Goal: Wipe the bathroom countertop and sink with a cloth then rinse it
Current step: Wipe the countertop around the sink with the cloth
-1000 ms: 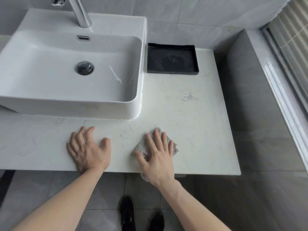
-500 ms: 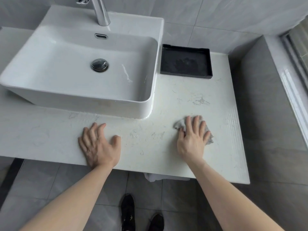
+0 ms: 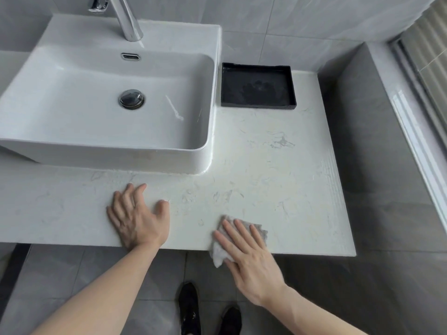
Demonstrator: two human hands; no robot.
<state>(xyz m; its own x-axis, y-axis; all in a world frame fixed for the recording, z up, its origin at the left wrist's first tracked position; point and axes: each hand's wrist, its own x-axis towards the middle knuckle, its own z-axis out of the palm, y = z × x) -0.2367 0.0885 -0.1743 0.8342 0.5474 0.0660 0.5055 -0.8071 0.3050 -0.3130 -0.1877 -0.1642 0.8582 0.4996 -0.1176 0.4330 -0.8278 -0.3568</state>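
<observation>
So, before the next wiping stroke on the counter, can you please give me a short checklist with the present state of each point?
1. Cloth under the right hand: ok, flat fingers press it down.
2. Cloth fully on the countertop: not ok, one corner hangs over the front edge.
3. Left hand out of the wiping path: ok, it rests flat on the countertop, apart from the cloth.
4. Black tray clear of the stroke: ok, it sits at the back by the wall.
5. Faucet off: ok, no water runs into the sink.
6. Cloth wet enough: cannot tell.
</observation>
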